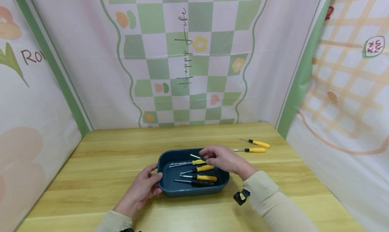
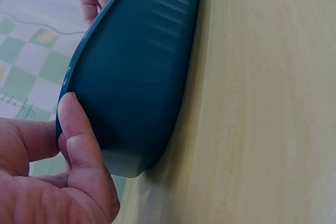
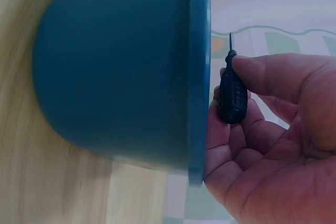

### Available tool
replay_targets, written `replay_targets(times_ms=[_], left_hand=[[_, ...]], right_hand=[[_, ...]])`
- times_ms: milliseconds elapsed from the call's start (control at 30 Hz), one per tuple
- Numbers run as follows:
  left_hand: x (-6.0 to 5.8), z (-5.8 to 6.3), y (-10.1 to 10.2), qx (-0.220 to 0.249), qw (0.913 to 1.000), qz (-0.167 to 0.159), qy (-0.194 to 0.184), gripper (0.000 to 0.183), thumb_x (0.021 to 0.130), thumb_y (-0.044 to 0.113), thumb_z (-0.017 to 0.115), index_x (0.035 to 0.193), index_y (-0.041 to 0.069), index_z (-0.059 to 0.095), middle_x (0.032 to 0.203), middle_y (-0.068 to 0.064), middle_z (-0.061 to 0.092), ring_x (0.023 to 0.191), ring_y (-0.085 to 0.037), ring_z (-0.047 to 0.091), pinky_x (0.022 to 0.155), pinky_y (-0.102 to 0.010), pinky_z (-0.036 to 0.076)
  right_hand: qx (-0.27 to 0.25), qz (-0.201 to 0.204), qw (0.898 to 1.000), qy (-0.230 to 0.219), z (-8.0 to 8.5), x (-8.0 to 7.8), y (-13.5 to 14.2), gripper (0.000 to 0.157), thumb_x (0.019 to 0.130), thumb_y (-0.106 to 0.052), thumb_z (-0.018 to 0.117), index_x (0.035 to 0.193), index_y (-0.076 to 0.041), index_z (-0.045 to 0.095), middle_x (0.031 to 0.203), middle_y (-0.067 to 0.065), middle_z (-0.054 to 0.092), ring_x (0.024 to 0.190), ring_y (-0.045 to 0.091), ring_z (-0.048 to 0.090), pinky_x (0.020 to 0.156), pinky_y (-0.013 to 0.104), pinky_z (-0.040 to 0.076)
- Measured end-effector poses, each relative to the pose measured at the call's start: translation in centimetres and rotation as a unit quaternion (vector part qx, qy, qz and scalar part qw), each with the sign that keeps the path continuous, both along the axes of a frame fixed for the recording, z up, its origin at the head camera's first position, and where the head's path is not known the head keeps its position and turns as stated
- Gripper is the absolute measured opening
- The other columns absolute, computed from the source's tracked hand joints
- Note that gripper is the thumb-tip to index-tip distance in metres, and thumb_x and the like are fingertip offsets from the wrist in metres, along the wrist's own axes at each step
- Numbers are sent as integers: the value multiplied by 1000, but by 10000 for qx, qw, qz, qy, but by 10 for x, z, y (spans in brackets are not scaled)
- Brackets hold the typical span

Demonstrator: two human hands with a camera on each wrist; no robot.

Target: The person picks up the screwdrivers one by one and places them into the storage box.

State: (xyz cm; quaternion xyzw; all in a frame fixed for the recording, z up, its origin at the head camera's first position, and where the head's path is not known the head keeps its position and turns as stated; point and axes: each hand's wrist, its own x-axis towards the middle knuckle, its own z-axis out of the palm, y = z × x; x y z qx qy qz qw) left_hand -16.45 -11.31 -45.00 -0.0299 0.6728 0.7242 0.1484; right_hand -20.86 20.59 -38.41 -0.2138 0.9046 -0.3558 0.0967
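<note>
The left hand (image 1: 146, 186) holds the left end of a dark blue plastic tray (image 1: 191, 192), its thumb over the rim. In the left wrist view the fingers and thumb clasp that rim from both sides. Over the tray's far right part, the right hand (image 1: 223, 158) pinches a small black-handled screwdriver (image 3: 233, 98) between thumb and fingers, its thin shaft pointing left in the head view. Below it in the tray lie a screwdriver with a clear yellow handle (image 1: 198, 162), two yellow-and-black screwdrivers (image 1: 205, 168) (image 1: 207, 178) and a black-handled screwdriver (image 1: 203, 183).
Two more yellow-handled screwdrivers (image 1: 257, 150) (image 1: 260, 144) lie on the wooden table (image 1: 115, 147) to the right, beyond the right hand. Printed cloth curtains (image 1: 188, 66) stand around the table's back and sides. A wrist camera (image 1: 241, 197) hangs at the right sleeve.
</note>
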Motion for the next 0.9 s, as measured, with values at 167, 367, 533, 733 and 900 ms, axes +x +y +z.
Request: replay_targets(times_ms=[167, 367, 533, 733, 900], left_hand=[[0, 0, 0, 11, 10000, 0, 18, 53, 107, 12, 56, 158, 7, 40, 113, -17, 53, 74, -15, 59, 60, -21, 57], [0, 1, -1, 10, 10000, -7, 22, 53, 107, 12, 56, 158, 7, 40, 114, -17, 54, 75, -15, 60, 61, -21, 57], [0, 0, -1, -4, 10000, -17, 27, 53, 107, 13, 56, 158, 7, 40, 115, -18, 53, 75, -16, 59, 61, -22, 57], [-1, -1, -1, -7, 10000, -16, 16, 53, 108, 13, 56, 158, 8, 40, 115, -18, 54, 75, -16, 60, 61, -22, 57], [-1, -1, -2, -10, 10000, -30, 35, 53, 108, 13, 55, 158, 8, 39, 116, -18, 53, 75, -16, 60, 61, -22, 57]], right_hand=[[-7, 79, 10000, 2, -2, -1, -2, 34, 103, -11, 62, 137, -8, 65, 115, 1, 69, 102, 16, 63, 86, 35, 59], [-44, 95, 9999, -76, -3, -1, -4, 33, 103, -11, 63, 136, -9, 66, 112, 1, 68, 99, 16, 62, 83, 33, 58], [-94, 125, 9998, -135, -5, -2, -6, 33, 103, -10, 64, 136, -8, 66, 112, 3, 68, 98, 16, 63, 84, 33, 59], [-110, 142, 9997, -167, -6, -2, -7, 34, 102, -10, 64, 136, -5, 65, 112, 4, 69, 97, 16, 64, 83, 33, 59], [-138, 179, 9996, -174, -8, -3, -8, 35, 102, -9, 64, 136, -3, 64, 112, 6, 70, 97, 15, 65, 83, 33, 60]])
